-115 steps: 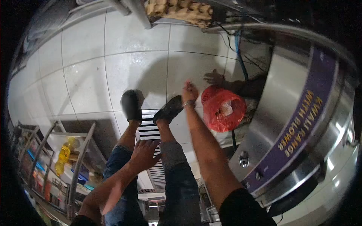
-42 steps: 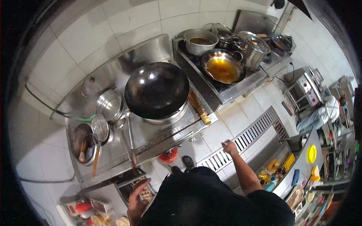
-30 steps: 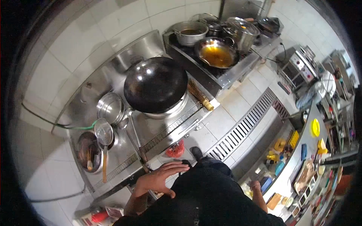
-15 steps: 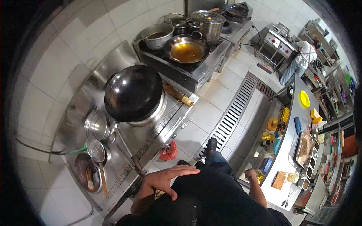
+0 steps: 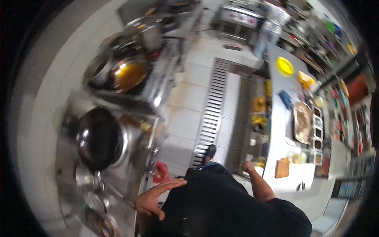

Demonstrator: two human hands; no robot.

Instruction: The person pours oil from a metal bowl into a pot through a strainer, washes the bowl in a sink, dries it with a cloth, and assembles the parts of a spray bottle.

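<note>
My left hand (image 5: 154,198) is held at my body with its fingers stretched and thumb apart, holding nothing. Just beyond it is a red plastic bag (image 5: 160,172), beside the steel stove (image 5: 134,170). A black wok (image 5: 98,138) sits on the burner ring there, with a long-handled utensil (image 5: 114,191) lying nearer to me. On my other side, my right hand (image 5: 248,166) has its fingers curled in, with nothing visible in them. It is closest to the shelf under the white-topped counter (image 5: 294,182), where blurred yellow items (image 5: 258,162) stand.
Ahead on the left, a pan of amber liquid (image 5: 129,75) stands among pots. A floor drain grate (image 5: 213,104) runs forward between stove and counter. A brown block (image 5: 282,168), a large tray (image 5: 302,122) and a yellow plate (image 5: 285,66) lie on the counter. Another person (image 5: 271,25) stands far ahead.
My view has turned to the right, so stove and wok appear farther left and the counter shows more fully. My left hand stays spread, my right stays curled. The picture is blurrier on the left.
</note>
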